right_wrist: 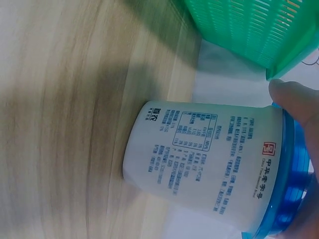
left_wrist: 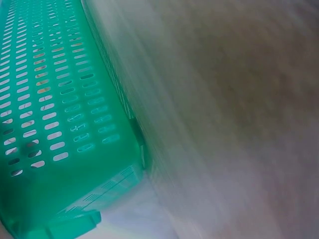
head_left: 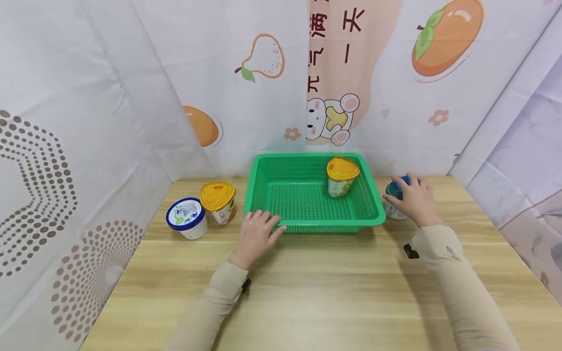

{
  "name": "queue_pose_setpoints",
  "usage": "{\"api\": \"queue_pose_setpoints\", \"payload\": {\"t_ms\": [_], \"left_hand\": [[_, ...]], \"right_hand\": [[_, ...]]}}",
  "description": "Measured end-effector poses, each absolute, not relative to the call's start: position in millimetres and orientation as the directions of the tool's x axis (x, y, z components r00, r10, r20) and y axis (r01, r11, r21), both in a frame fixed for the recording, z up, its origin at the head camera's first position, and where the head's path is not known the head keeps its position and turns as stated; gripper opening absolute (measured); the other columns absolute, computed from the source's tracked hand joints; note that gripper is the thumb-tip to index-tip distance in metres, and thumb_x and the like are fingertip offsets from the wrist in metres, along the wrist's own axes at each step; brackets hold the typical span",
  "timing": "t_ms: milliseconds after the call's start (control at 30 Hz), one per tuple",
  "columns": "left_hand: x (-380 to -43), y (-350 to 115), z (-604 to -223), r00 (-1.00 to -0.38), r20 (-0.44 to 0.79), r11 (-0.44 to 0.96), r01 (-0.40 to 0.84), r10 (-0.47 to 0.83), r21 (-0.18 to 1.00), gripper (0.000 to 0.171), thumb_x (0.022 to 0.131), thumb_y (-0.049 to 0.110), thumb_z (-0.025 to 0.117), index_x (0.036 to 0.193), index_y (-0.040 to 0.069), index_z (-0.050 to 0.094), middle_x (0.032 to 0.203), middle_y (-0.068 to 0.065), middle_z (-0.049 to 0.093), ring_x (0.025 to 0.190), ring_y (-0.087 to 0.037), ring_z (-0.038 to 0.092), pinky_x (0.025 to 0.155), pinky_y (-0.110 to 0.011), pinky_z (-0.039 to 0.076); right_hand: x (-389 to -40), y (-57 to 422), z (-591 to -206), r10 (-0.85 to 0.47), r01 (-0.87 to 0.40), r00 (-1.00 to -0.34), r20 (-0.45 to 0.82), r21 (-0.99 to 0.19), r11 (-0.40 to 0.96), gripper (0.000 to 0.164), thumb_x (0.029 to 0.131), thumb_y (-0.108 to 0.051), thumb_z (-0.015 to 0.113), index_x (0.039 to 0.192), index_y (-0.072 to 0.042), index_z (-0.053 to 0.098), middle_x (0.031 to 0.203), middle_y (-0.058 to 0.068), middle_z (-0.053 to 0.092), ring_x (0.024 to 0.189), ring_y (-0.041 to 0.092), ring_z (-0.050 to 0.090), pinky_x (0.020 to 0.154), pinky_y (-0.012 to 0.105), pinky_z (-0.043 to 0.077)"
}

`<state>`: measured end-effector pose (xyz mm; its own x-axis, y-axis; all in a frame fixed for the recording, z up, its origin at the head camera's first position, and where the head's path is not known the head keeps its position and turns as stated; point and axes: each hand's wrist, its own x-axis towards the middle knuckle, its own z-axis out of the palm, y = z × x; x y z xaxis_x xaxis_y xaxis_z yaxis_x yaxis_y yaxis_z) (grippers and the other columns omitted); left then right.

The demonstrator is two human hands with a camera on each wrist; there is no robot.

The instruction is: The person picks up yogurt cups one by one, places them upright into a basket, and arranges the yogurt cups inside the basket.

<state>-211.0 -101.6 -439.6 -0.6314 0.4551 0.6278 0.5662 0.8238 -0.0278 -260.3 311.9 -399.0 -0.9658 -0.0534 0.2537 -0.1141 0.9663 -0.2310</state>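
A white printed yogurt cup with a blue lid (right_wrist: 219,154) stands on the table to the right of the green basket (head_left: 316,228). My right hand (head_left: 414,200) holds it from above, thumb and fingers about the lid. At the basket's front left corner, my left hand (head_left: 258,234) rests with loosely spread fingers on the rim. Inside the basket, at its right, stands a cup with an orange lid (head_left: 342,170). Most of the left hand is out of sight in the left wrist view, where the perforated basket wall (left_wrist: 60,99) shows.
Left of the basket stand another orange-lidded cup (head_left: 218,200) and a white tub with a dark blue rim (head_left: 186,217). A printed white curtain (head_left: 210,58) hangs behind the wooden table (head_left: 333,292).
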Motion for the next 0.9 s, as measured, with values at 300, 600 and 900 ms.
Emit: {"api": "queue_pose_setpoints", "payload": {"t_ms": [300, 600, 900], "left_hand": [[-209, -102, -443, -0.639, 0.626, 0.817, 0.576, 0.447, 0.004, 0.028, 0.086, 0.043, 0.055, 0.094, 0.018, 0.065, 0.080, -0.001, 0.064, 0.072, -0.020, 0.055, 0.065, -0.033, 0.037], [-211, -102, -441, -0.647, 0.613, 0.829, 0.559, 0.453, -0.022, 0.031, 0.087, 0.047, 0.050, 0.095, 0.020, 0.064, 0.080, 0.001, 0.064, 0.072, -0.019, 0.055, 0.064, -0.032, 0.036], [-211, -102, -440, -0.656, 0.604, 0.830, 0.558, 0.453, -0.016, 0.031, 0.087, 0.047, 0.050, 0.095, 0.020, 0.064, 0.081, 0.001, 0.064, 0.072, -0.019, 0.055, 0.065, -0.032, 0.037]], "right_hand": [[-256, 309, -397, -0.055, -0.124, -0.958, 0.283, -0.232, 0.965, 0.059, 0.081, -0.039, 0.063, 0.129, -0.009, 0.044, 0.131, 0.034, 0.031, 0.114, 0.058, 0.030, 0.087, 0.067, 0.025], [-257, 308, -388, -0.050, -0.127, -0.948, 0.314, -0.229, 0.965, 0.056, 0.080, -0.039, 0.064, 0.124, -0.009, 0.049, 0.131, 0.033, 0.034, 0.112, 0.055, 0.032, 0.085, 0.065, 0.027], [-254, 309, -376, -0.043, -0.117, -0.947, 0.318, -0.217, 0.969, 0.057, 0.080, -0.041, 0.063, 0.125, -0.008, 0.048, 0.132, 0.032, 0.033, 0.113, 0.055, 0.030, 0.087, 0.065, 0.027]]}}
